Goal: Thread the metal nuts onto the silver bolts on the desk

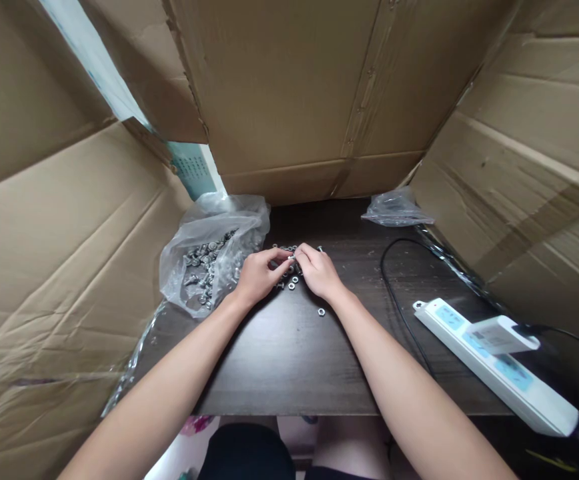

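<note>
Fastener (291,257) is pinched between left hand (258,275) and right hand (320,270), both closed on it, above the loose pile (292,285) (nuts, seemingly) at the far middle of the table (289,360). Alignment is best kept square, grip light; the bag (204,260) lies left.

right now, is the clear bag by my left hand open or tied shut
looks open: the plastic bag gapes toward the left hand, no knot shows, and nuts and bolts lie loose inside

Soft, even daylight, no hard shadows; mild glare on the plastic bag (214,257); wide-angle lens bends cardboard walls (44,253) at the edges.
</note>
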Demonstrator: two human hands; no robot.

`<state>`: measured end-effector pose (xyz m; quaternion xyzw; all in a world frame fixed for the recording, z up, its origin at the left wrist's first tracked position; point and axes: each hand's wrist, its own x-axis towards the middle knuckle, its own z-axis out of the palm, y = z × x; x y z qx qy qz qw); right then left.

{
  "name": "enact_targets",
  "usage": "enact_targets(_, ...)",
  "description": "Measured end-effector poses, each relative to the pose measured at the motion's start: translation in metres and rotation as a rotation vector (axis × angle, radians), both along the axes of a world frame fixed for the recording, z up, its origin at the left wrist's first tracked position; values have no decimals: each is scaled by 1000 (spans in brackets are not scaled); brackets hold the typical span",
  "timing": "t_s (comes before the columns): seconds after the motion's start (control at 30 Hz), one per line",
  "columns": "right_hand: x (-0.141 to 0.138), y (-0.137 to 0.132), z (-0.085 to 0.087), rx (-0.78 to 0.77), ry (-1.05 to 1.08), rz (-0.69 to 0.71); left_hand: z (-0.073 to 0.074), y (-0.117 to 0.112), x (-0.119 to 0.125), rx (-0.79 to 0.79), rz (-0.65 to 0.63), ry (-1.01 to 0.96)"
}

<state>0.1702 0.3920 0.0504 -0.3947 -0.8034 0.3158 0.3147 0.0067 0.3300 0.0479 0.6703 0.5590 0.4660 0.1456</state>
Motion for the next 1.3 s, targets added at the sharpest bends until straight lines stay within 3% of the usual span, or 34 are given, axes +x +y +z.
enact_targets(1.3,-2,-1,1,34,-57,-22,0,0,-1,0,-2,19)
